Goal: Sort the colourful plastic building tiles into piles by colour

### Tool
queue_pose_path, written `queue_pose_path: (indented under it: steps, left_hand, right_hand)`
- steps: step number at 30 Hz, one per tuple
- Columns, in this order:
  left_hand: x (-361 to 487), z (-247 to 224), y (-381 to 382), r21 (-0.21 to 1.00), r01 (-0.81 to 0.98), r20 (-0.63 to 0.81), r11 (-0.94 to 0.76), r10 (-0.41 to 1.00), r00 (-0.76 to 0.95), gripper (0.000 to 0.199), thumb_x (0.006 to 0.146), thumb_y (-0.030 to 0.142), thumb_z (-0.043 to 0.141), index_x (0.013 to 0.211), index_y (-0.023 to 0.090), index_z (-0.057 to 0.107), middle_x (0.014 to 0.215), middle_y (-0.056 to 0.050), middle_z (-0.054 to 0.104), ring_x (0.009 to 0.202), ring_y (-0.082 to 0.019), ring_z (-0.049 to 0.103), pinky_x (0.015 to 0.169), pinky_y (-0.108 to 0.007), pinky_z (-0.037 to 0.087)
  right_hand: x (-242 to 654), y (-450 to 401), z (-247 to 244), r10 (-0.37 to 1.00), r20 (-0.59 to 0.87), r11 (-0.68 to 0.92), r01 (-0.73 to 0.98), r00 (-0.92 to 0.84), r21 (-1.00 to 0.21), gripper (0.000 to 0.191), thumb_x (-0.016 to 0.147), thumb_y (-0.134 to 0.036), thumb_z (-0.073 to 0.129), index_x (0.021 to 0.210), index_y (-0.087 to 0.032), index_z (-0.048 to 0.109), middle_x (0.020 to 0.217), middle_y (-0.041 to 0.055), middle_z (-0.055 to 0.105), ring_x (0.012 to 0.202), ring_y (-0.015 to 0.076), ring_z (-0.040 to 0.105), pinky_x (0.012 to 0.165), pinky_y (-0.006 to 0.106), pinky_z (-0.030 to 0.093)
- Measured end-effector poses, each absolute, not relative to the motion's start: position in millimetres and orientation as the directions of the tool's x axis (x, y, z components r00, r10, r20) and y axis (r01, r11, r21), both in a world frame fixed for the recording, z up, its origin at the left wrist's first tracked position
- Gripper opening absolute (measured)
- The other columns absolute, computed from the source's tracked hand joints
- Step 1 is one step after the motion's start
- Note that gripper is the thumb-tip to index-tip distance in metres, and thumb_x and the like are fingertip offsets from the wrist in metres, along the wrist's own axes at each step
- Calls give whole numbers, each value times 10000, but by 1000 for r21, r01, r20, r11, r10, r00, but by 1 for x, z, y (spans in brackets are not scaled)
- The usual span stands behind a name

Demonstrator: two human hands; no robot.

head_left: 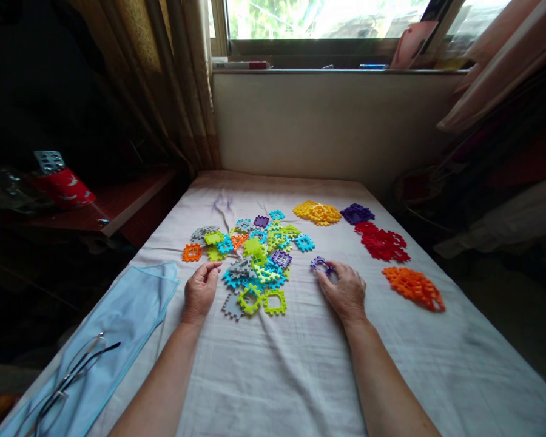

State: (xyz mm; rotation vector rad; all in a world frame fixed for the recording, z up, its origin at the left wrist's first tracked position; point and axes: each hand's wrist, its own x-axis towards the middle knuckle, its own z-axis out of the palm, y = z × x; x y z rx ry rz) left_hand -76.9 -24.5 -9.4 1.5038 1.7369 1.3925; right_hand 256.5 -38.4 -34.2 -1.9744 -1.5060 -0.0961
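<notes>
My right hand (pixel 346 290) grips a purple interlocking plastic piece (pixel 319 263) with an open centre, between thumb and fingers, just right of the mixed pile. My left hand (pixel 201 290) rests at the pile's left edge, its fingers curled closed, and nothing shows in them. Between the hands lies a mixed pile of toothed pieces (pixel 255 247) in lime green, turquoise, grey, purple and orange. An orange square piece (pixel 192 252) lies beyond my left hand. Nearest to me in the pile are a lime square frame (pixel 274 301) and a grey toothed piece (pixel 232 307).
Single-colour heaps lie to the right: yellow pieces (pixel 317 212), dark purple pieces (pixel 357 213), red pieces (pixel 381 243) and orange pieces (pixel 414 287). Eyeglasses (pixel 68 380) rest on a light blue cloth (pixel 131 306) at left. A red cup (pixel 68 187) stands on a side table.
</notes>
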Motion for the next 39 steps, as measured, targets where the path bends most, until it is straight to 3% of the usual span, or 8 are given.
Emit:
queue_pose_path:
  steps: [14,25,31,36,39]
  left_hand:
    - [-76,-11,-24,843,525,290,-114,919,-266,347,758,446,513,899,210,725,848,-33,765,791,-197,708,768,-295,556]
    - [-77,-12,-24,817,563,295,-122,928,-228,342,786,430,504,934,217,727,875,-25,767,808,-187,708,777,-280,555]
    - [-76,-12,-25,815,566,304,-125,924,-234,337,788,424,500,927,218,729,900,-25,770,831,-191,710,788,-285,551]
    - [-77,-12,-24,805,583,288,-108,931,-225,346,786,441,514,933,217,733,906,-34,771,822,-198,709,783,-297,553]
    - [-76,-12,-24,805,581,294,-118,931,-218,357,782,445,511,932,209,733,918,-44,770,834,-202,709,790,-300,552]
  right_hand:
    - [219,-43,-24,889,439,76,901,133,-427,249,845,-368,630,1034,-213,672,1052,68,714,1003,232,591,910,362,343]
    - [204,-43,-26,877,479,208,880,25,-427,308,831,-392,667,1093,-233,687,1167,78,686,1068,239,585,951,389,363]
    - [190,-47,-15,848,529,299,846,-23,-442,165,876,-316,619,984,-256,729,1031,50,695,982,205,584,908,353,390]
    - [167,-52,-11,862,487,331,882,-138,-336,304,862,-345,631,1147,-256,686,1281,105,606,1200,287,486,1007,445,344]
    - [162,-52,-15,865,479,323,897,-150,-302,296,856,-355,638,1133,-261,686,1405,121,522,1337,328,370,1067,507,280]
